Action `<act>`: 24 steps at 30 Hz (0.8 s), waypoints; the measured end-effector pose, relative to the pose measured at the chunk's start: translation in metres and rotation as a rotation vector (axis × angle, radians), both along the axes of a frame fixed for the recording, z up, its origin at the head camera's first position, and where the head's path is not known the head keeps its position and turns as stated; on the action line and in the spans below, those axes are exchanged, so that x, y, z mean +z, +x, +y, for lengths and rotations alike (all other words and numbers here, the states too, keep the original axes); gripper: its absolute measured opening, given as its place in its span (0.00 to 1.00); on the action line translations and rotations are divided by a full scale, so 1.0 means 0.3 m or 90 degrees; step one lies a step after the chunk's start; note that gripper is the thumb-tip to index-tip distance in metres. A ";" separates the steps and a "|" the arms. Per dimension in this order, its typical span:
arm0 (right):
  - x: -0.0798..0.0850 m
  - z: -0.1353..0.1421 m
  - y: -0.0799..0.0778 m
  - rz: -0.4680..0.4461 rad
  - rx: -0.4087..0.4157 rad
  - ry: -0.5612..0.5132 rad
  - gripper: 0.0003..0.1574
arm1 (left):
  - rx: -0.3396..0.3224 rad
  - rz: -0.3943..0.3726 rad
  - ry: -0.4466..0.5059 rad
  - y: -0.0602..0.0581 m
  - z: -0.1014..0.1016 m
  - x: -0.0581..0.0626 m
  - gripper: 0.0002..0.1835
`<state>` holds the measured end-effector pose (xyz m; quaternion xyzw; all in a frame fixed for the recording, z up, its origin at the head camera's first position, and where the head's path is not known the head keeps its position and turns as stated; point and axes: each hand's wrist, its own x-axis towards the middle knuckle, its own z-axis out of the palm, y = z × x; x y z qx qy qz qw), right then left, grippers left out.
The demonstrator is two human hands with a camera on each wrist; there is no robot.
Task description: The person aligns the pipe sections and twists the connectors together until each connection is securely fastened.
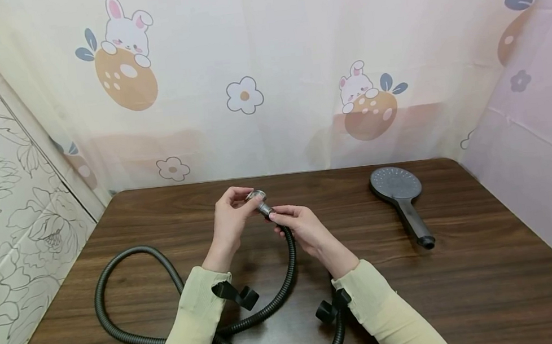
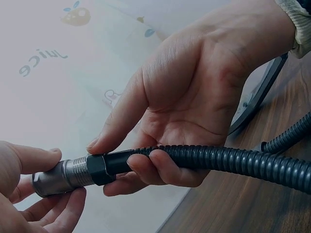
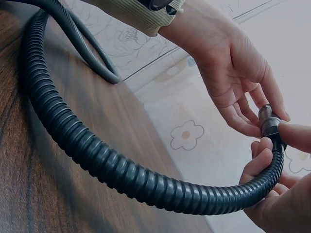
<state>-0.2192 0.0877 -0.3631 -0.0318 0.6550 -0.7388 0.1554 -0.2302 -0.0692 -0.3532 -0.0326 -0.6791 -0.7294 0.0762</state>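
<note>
A silvery metal fitting sits on the threaded end of a black ribbed shower hose. My left hand pinches this fitting between thumb and fingers. Just behind it, my right hand grips the hose end, thumb at the black hex nut and fingers curled under the hose. Ridged silver thread shows between fitting and nut in the left wrist view. Both hands are raised above the table, and the hose bends down from them, as the right wrist view shows.
The hose loops widely over the brown wooden table, crossing itself near the left sleeve. A grey hand shower lies at the back right, handle toward the front. Behind the table hangs a patterned curtain.
</note>
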 end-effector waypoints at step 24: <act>0.007 0.011 0.010 0.005 0.044 -0.034 0.22 | -0.004 -0.009 -0.008 0.007 -0.001 0.008 0.14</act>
